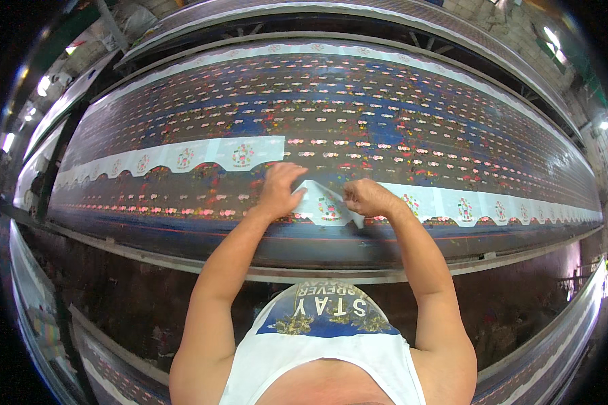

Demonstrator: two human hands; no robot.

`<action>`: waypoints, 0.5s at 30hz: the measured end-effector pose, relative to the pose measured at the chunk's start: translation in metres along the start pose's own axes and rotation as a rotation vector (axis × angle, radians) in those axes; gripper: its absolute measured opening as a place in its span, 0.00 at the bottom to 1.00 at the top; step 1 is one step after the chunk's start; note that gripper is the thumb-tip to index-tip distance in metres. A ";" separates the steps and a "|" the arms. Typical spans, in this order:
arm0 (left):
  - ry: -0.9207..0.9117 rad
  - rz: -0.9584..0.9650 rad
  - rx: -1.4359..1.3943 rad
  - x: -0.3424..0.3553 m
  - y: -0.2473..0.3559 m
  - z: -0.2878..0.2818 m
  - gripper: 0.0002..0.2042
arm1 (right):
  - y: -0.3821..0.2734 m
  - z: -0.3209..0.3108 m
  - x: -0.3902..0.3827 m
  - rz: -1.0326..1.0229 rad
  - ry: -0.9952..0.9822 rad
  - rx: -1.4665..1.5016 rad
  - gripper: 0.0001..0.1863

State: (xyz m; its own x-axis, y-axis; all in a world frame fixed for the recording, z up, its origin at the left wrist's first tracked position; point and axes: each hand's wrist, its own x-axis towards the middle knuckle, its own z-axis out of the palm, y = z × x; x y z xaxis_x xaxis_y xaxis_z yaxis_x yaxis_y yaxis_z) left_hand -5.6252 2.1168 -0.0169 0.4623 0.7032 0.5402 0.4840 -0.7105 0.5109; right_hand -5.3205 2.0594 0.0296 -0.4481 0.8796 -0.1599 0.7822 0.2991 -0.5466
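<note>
A white printed fabric piece (326,204) with a small coloured wreath design is in front of me on the long table, its right side lifted and blurred. My right hand (371,198) is closed in a pinch at that raised side. To its left, my left hand (281,192) has its fingers apart, the thumb close to the piece's left edge. Rightward from my right hand runs a row of similar white pieces (449,202) with scalloped lower edges. Another such row (213,154) lies farther back on the left, ending just beyond my left hand.
The long dark table (277,251) is covered with rows of small pink, red and yellow print marks. A third white strip (317,49) runs along its far edge. Another long table (331,15) stands behind it, and more tables stand at the lower left and right.
</note>
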 end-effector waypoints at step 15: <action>0.048 -0.739 -0.339 -0.001 -0.028 0.006 0.07 | 0.050 -0.032 -0.034 0.142 0.230 0.187 0.14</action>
State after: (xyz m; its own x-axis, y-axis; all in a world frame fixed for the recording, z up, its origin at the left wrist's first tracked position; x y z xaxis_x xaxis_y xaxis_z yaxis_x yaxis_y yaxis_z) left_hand -5.6347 2.1362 -0.0354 0.0759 0.9971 0.0085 0.3967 -0.0381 0.9172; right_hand -5.2528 2.0563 0.0339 -0.2138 0.9746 -0.0670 0.7273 0.1130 -0.6769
